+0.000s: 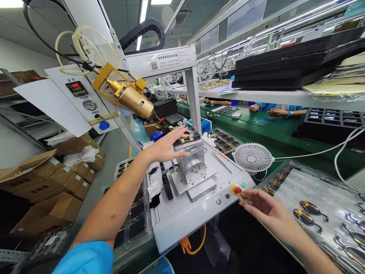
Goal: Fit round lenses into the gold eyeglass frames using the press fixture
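Observation:
My left hand [168, 146] reaches across the machine bed with fingers stretched out. Its fingertips touch a black fixture plate [194, 134] on top of a silver metal block [194, 161], and the thumb points along the block's side. Small yellowish pieces [186, 140] show at the plate's front edge. My right hand [264, 205] is at the machine's front right corner, thumb and fingers pinched together. A small gold-brown thing shows at those fingertips, too small to name. Just beyond them is the red stop button [237, 190]. A gold dispensing head [131, 99] hangs tilted above the bed.
At the right, a clear tray [308, 182] bears several sunglasses [310, 207]. A white fan [253, 156] stands behind the machine's right side. Tweezers [221, 161] lie on the bed. Cardboard boxes [59, 179] are stacked at the left. Co-workers' hands [276, 112] show across the green bench.

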The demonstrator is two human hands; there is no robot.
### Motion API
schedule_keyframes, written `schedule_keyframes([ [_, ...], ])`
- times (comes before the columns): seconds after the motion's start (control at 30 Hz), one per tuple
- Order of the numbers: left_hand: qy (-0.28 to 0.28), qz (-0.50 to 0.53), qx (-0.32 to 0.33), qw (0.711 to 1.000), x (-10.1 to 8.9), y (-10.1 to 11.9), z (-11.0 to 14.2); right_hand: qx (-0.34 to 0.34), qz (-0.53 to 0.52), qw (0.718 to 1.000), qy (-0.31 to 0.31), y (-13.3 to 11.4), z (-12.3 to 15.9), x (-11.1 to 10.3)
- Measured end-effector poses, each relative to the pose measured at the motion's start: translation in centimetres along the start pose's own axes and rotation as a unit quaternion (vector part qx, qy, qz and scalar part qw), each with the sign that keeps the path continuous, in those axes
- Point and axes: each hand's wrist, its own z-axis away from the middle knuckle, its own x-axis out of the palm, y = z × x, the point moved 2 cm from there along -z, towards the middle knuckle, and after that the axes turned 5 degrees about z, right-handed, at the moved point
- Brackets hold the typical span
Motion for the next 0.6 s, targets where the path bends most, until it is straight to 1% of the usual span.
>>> schedule_keyframes([
  [0.07, 0.003, -0.001, 0.01, 1.0, 0.3, -0.3, 0.3, 0.042, -0.003, 0.999, 0.018, 3.4, 0.9, 0.3],
  [0.1, 0.001, 0.0, 0.013, 1.0, 0.4, -0.4, 0.4, 0.057, -0.001, 0.998, 0.027, 4.6, 1.0, 0.4],
  [0.17, 0.002, -0.009, 0.02, 1.0, 0.5, -0.2, 0.6, 0.078, 0.019, 0.996, 0.037, 6.1, 0.9, 0.5],
  [0.23, 0.02, -0.033, 0.029, 0.999, 0.5, 0.2, 0.7, 0.085, 0.064, 0.994, 0.035, 6.7, 0.4, 0.8],
  [0.3, 0.048, -0.058, 0.036, 0.997, 0.5, 0.5, 0.9, 0.085, 0.129, 0.988, 0.02, 6.9, -0.3, 1.1],
  [0.37, 0.06, -0.074, 0.043, 0.995, 0.4, 0.6, 0.7, 0.084, 0.191, 0.978, 0.001, 7.0, -0.7, 1.4],
  [0.43, 0.05, -0.087, 0.052, 0.994, 0.2, 0.4, 0.4, 0.083, 0.227, 0.97, -0.01, 7.1, -0.9, 1.8],
  [0.53, 0.019, -0.097, 0.061, 0.993, -0.5, 0.0, 0.3, 0.08, 0.24, 0.967, -0.012, 7.4, -0.9, 2.3],
  [0.6, 0.042, -0.089, 0.061, 0.993, -0.8, 0.3, 1.1, 0.082, 0.248, 0.965, -0.007, 7.5, -0.9, 2.5],
])
